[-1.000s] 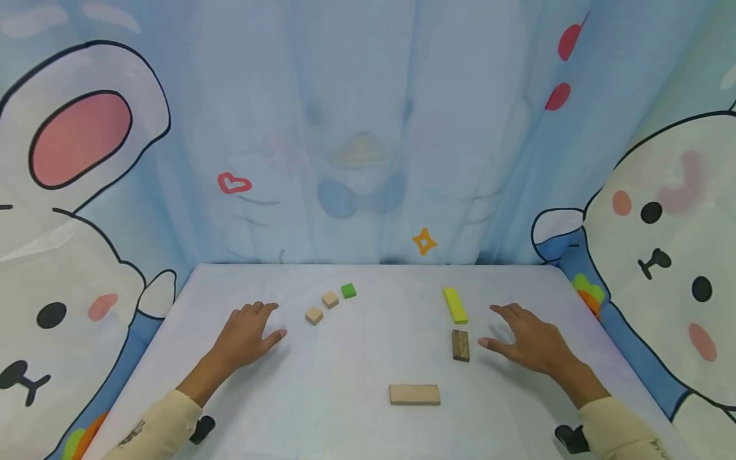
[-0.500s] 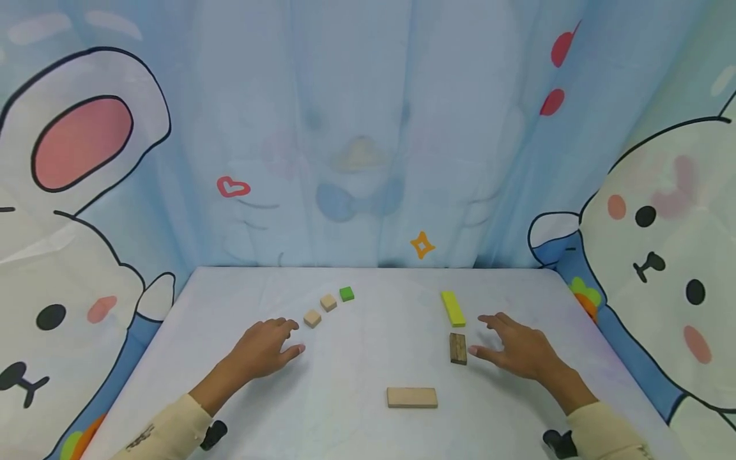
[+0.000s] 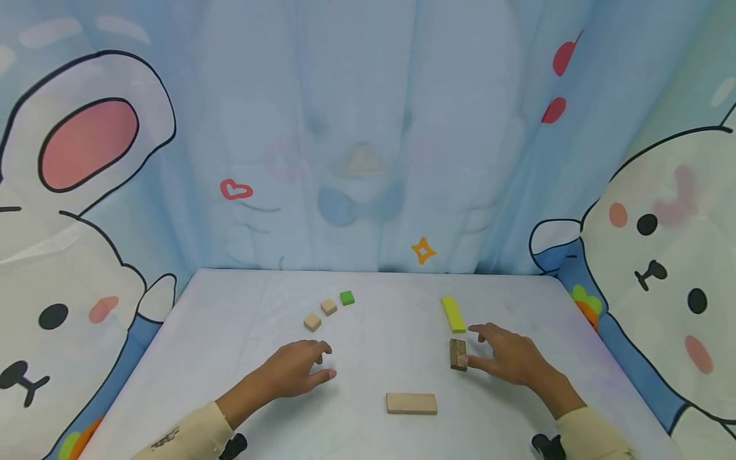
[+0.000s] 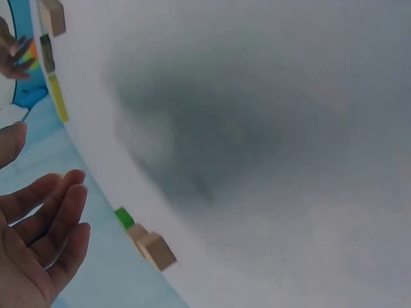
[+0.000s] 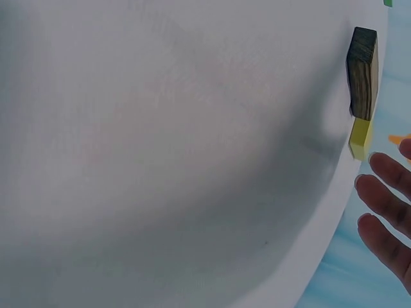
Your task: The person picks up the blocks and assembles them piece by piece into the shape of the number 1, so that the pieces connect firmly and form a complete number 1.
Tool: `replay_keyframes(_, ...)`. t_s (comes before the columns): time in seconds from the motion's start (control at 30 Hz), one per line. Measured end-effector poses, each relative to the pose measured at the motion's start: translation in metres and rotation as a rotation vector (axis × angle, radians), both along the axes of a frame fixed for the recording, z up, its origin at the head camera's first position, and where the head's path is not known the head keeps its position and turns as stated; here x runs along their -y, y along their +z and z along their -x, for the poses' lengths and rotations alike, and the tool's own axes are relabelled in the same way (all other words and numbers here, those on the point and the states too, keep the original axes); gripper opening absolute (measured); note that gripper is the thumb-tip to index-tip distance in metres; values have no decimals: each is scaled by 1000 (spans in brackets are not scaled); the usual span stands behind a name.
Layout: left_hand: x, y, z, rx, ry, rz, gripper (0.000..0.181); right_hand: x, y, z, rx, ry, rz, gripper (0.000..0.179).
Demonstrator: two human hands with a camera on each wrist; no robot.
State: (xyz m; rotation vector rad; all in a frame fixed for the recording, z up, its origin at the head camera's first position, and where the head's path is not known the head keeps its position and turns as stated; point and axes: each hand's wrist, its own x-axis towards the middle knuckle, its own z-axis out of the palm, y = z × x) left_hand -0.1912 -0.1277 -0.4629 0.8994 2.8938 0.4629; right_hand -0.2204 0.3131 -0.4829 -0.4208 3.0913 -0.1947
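My right hand (image 3: pixel 508 354) hovers beside the dark brown wooden block (image 3: pixel 457 354), thumb tip overlapping its right edge in the head view and fingers relaxed. Just beyond that block lies a long yellow block (image 3: pixel 453 314). My left hand (image 3: pixel 290 370) is over the left-middle of the table, fingers loosely bent, with nothing in it. Two small pale wooden cubes (image 3: pixel 312 322) and a green cube (image 3: pixel 347 298) form a slanting row farther back. A flat pale wooden plank (image 3: pixel 411 403) lies nearer the front, between the two hands.
All the blocks rest on a white-covered table (image 3: pixel 379 358). A blue cartoon-print curtain (image 3: pixel 368 128) hangs behind its far edge and around both sides. Black straps (image 3: pixel 234 446) show at the wrists.
My left hand has moved right and nearer the front, away from the small cubes. My right hand has moved left to the dark brown block. The blocks have stayed in place.
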Motion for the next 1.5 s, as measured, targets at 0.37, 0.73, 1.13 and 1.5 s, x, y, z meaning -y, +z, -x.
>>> replay_keyframes(0.37, -33, -10, -4, 126, -84, -27, 42, 6, -6, 4, 66, -18, 10, 93)
replay_keyframes(0.73, -67, -20, -5, 99, -169, 44, 46, 7, -10, 10, 90, 7, 7, 98)
replay_keyframes(1.13, -93, -24, -10, 33, -266, 146, 52, 13, -12, 15, 126, 18, 22, 97)
replay_keyframes(1.5, -106, -29, -15, -54, -306, 186, 42, 16, -12, 17, 159, 13, 21, 89)
